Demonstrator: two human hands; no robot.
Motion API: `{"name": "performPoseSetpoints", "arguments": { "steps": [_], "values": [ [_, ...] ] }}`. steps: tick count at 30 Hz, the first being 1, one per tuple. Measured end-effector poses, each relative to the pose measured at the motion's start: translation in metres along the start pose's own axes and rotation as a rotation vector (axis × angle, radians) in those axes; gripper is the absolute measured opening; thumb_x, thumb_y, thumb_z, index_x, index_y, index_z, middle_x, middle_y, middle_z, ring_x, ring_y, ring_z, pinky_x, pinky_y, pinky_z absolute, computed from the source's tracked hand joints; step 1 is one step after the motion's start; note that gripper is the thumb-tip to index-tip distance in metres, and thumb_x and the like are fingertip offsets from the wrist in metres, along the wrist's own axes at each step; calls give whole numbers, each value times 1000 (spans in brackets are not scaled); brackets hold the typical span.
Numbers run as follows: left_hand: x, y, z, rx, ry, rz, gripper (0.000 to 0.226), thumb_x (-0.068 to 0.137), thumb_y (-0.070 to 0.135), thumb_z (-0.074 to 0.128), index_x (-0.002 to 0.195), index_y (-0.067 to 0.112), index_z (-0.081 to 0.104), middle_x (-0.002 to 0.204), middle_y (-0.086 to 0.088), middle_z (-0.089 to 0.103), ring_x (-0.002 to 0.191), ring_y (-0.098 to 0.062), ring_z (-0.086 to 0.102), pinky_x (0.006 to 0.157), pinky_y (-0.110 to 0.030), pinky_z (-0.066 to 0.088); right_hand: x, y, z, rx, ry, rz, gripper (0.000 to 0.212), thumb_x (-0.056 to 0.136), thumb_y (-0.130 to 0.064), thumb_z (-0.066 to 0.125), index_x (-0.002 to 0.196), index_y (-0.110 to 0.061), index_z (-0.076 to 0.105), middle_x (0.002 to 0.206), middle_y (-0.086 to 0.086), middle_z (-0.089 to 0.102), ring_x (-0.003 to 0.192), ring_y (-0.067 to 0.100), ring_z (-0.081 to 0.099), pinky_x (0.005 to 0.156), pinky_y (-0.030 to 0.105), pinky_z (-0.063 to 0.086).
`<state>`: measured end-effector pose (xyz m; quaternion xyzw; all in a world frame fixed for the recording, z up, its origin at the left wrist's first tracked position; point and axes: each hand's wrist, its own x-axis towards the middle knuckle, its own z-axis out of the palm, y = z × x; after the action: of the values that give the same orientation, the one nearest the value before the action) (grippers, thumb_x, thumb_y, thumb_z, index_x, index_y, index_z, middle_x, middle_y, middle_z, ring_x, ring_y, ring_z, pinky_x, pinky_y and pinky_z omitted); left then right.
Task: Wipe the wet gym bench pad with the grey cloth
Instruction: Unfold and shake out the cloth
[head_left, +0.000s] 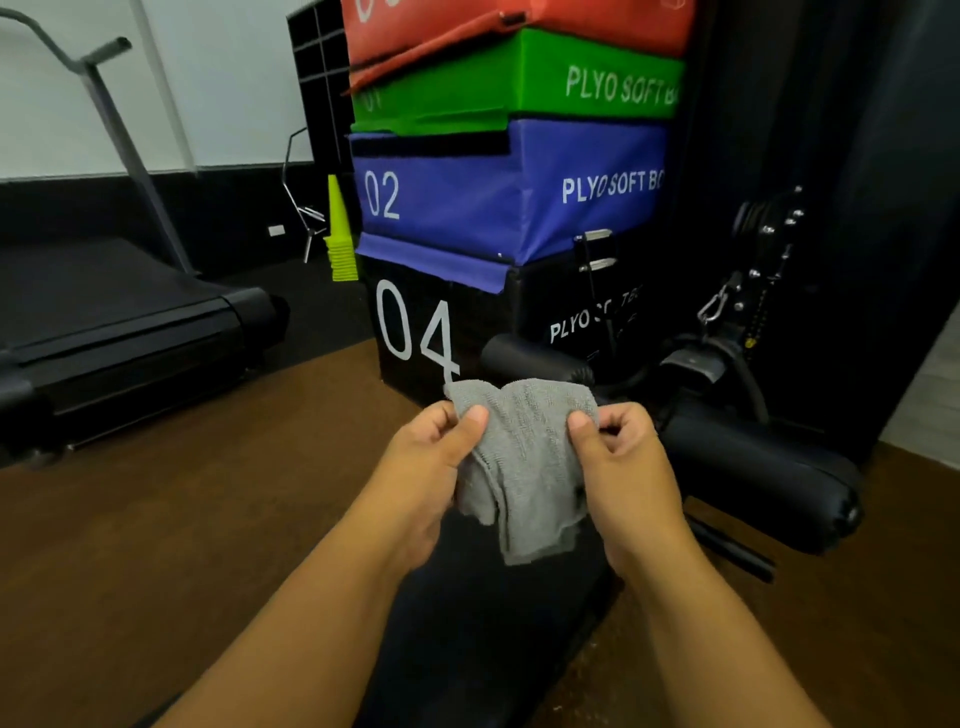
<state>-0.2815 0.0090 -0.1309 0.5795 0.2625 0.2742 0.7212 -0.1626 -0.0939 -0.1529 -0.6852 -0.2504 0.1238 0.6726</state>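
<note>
The grey cloth (524, 457) hangs crumpled in the air between both hands, above the black bench pad (467, 623). My left hand (431, 467) pinches its upper left edge between thumb and fingers. My right hand (623, 462) pinches the upper right edge the same way. The pad runs from the bottom middle of the view up under my hands, and my forearms hide much of it. Whether the pad is wet cannot be made out in this dim view.
A stack of plyo soft boxes (509, 197) stands just beyond the bench. Black foam rollers (753, 467) of the bench sit at the right. A treadmill (119, 322) is at the left, yellow cones (340, 244) behind it. Brown floor (182, 519) lies on both sides.
</note>
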Motion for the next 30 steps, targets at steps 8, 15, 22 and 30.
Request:
{"name": "performPoseSetpoints", "arguments": {
  "steps": [8, 15, 22, 30],
  "values": [
    [24, 89, 14, 4, -47, 34, 19, 96, 18, 51, 110, 15, 62, 105, -4, 73, 98, -20, 70, 88, -42, 54, 27, -82, 5, 145, -133, -54, 6, 91, -28, 61, 93, -24, 58, 87, 2, 71, 79, 22, 67, 65, 38, 54],
    [14, 218, 53, 149, -130, -45, 23, 88, 7, 59, 108, 19, 61, 106, -10, 71, 101, -28, 67, 95, -53, 49, 46, -229, -43, -303, -33, -258, 11, 96, -34, 49, 86, -30, 45, 69, -9, 52, 59, 0, 47, 55, 16, 35],
    [-5, 371, 103, 731, -598, 233, 92, 69, 19, 83, 138, 52, 32, 151, 24, 20, 138, 5, 23, 105, -23, 34, 68, -400, -86, -599, -610, -322, 4, 90, -27, 61, 92, -30, 62, 89, -9, 65, 85, 9, 61, 80, 33, 52],
    [-22, 428, 153, 658, -695, 230, 42, 67, 36, 79, 94, 8, 63, 89, -5, 67, 86, -19, 64, 82, -41, 51, 53, -485, -131, -315, -440, -120, 35, 72, -20, 81, 96, -17, 56, 81, 7, 62, 70, 15, 56, 69, 27, 48]
  ]
}}
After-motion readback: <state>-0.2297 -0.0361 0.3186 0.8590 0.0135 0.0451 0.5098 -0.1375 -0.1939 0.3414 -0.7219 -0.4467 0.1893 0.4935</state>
